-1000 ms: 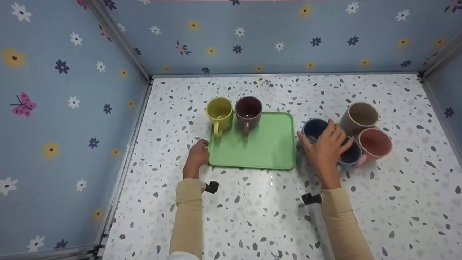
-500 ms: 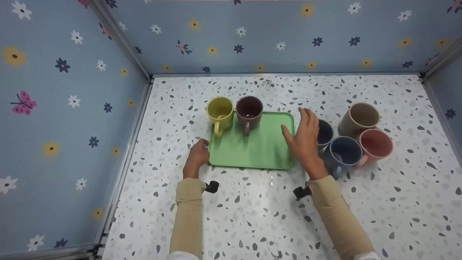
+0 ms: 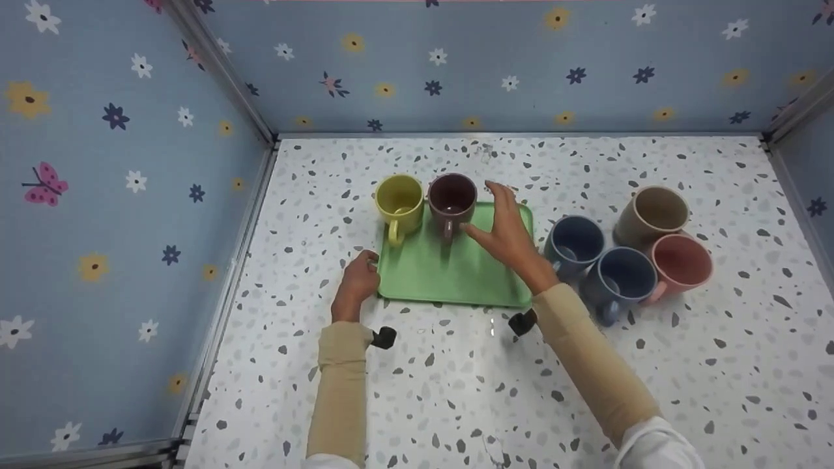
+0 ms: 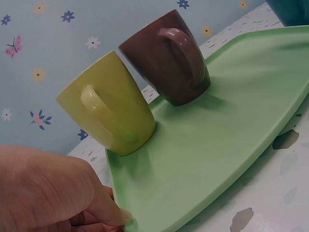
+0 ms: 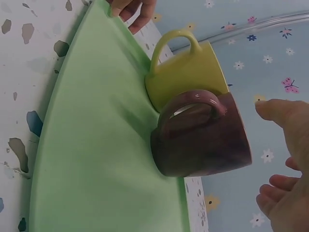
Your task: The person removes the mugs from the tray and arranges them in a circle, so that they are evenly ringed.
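Note:
A green tray (image 3: 456,280) carries a yellow mug (image 3: 399,198) and a maroon mug (image 3: 451,198) side by side along its far edge, handles toward me. At the tray's left edge, my left hand (image 3: 359,277) pinches the rim, thumb on top and fingers curled beside it in the left wrist view. My right hand (image 3: 507,231) hovers over the tray's right half with thumb and fingers spread apart, close to the right of the maroon mug. In the right wrist view a gap shows between that hand and the maroon mug (image 5: 203,140).
Right of the tray stand two blue mugs (image 3: 576,241) (image 3: 619,280), a beige mug (image 3: 651,215) and a pink mug (image 3: 681,264), grouped closely. Patterned blue walls (image 3: 430,58) border the speckled white table (image 3: 443,391) at the back and left.
My right hand has moved left from the blue mugs to beside the maroon mug, leaving the blue mugs standing at the right. The left hand stays at the tray's edge.

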Motion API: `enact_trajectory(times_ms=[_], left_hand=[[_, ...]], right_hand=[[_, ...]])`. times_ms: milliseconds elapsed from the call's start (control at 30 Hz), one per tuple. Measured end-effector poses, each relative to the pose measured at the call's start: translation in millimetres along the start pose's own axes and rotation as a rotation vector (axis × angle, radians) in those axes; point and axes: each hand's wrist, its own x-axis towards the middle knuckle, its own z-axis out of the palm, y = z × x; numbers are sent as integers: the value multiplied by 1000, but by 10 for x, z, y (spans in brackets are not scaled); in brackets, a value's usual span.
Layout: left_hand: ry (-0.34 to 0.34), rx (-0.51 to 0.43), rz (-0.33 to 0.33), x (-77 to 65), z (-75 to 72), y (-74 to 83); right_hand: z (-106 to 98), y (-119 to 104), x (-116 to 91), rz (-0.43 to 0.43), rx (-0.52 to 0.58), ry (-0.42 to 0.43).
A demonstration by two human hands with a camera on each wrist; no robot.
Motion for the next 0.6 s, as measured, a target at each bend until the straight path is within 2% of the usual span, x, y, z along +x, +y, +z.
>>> enact_trajectory(times_ms=[233,600], left_hand=[[-12,9,-4,9,-1,-1],[-22,-25,-41,-14,-1,2]], right_hand=[[89,-50,199,-26,9,-101],[142,-97,555,-56,-14,-267]])
